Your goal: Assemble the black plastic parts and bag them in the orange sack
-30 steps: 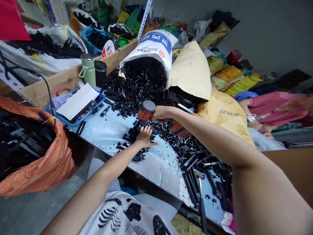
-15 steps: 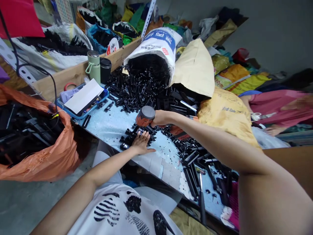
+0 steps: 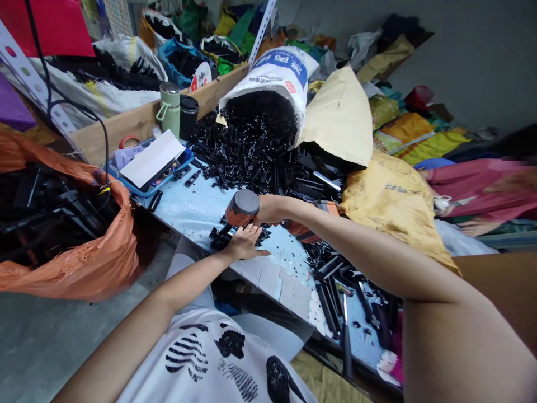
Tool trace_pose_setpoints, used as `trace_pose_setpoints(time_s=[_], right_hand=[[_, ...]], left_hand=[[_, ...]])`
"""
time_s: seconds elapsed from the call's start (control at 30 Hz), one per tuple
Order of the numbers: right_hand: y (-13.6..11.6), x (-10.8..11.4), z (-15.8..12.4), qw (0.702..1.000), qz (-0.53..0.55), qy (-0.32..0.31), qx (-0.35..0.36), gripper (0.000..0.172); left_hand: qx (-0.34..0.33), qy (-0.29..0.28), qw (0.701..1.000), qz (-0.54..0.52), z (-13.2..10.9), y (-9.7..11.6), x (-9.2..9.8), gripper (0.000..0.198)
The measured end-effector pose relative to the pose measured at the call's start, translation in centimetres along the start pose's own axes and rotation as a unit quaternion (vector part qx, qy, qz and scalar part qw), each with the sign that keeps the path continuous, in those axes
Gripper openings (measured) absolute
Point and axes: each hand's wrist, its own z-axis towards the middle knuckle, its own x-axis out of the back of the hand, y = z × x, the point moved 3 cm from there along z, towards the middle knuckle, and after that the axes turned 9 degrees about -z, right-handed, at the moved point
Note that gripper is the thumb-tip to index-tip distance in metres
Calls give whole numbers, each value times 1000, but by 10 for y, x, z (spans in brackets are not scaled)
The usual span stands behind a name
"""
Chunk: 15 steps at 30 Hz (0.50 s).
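My right hand (image 3: pixel 268 209) is closed around the handle of an orange and grey power tool (image 3: pixel 240 207), held just above a small cluster of black plastic parts (image 3: pixel 220 239) near the front edge of the pale blue worktable (image 3: pixel 188 207). My left hand (image 3: pixel 244 244) lies on that cluster with fingers spread flat, pressing the parts down, directly under the tool's head. A big heap of black parts (image 3: pixel 251 151) spills from a white woven sack (image 3: pixel 272 75) behind them.
An orange sack of black pieces (image 3: pixel 75 224) stands at the left. A blue tray (image 3: pixel 142 168) with a white card, a green flask (image 3: pixel 170 109) and a black cup (image 3: pixel 188 116) sit at the back left. Yellow sacks (image 3: pixel 390 196) and another person (image 3: pixel 482 190) are at the right.
My left hand has dragged the cluster of black parts toward the table's front edge, and my right hand has followed with the tool, now lower and closer to the left hand.
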Motion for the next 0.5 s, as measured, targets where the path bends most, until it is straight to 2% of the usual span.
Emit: trace_pose_setpoints(time_s=[0.17,0.23,0.4,0.5], right_hand=[[-10,3,-6,994,-100,37,-12,23],[-16,1,-11,991,-126,45,4,25],[-36,-8,-8,993,-112,8,34,24],[-39,-10,-8,994,-101,13,31,22]], left_hand=[[0,-15,1000,-19,-1,1,4,95],[3,-12,999,-35,-3,2,7,94],[21,-20,998,-54,-8,5,11,90],[18,-26,998,-61,-10,6,11,90]])
